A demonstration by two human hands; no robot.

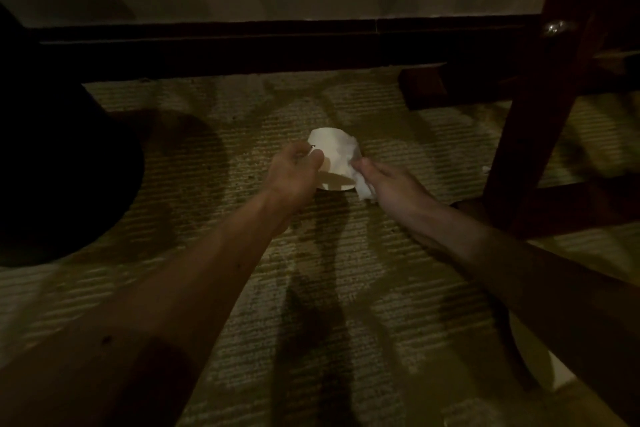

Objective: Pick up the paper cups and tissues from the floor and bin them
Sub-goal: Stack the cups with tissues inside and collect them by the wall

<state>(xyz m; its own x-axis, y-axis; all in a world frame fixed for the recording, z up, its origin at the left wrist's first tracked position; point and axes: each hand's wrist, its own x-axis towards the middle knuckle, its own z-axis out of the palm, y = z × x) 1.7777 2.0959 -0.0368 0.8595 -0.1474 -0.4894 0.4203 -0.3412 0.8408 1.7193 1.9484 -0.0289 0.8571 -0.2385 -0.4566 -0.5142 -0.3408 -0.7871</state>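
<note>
Mid-task, early by the look of it: nothing visibly binned yet. Far left, a large dark round shape (pixel 52 166) sits on the ribbed beige carpet (pixel 214 288). It may be the bin, but it is too dark to tell. At centre the left hand (pixel 294 173) has its fingers and thumb curled round the left side of a white paper cup (pixel 334 163), a grasp rather than a flat touch. The cup is tipped on its side with one round end facing near; whether it is lifted or resting on the carpet is not clear. Touching the cup's right side is a crumpled white tissue (pixel 363 187), pinched in the curled fingers of the right hand (pixel 394 184), with part of it draped against the cup. So one cup and one tissue are in hand, and carrying and dropping them is left. Further right a small white scrap (pixel 486 169) lies beside the dark red-brown wooden chair frame (pixel 530 114), probably more tissue to collect. Near right, a pale rounded object (pixel 533 360) shows under the right forearm, unidentifiable.
</note>
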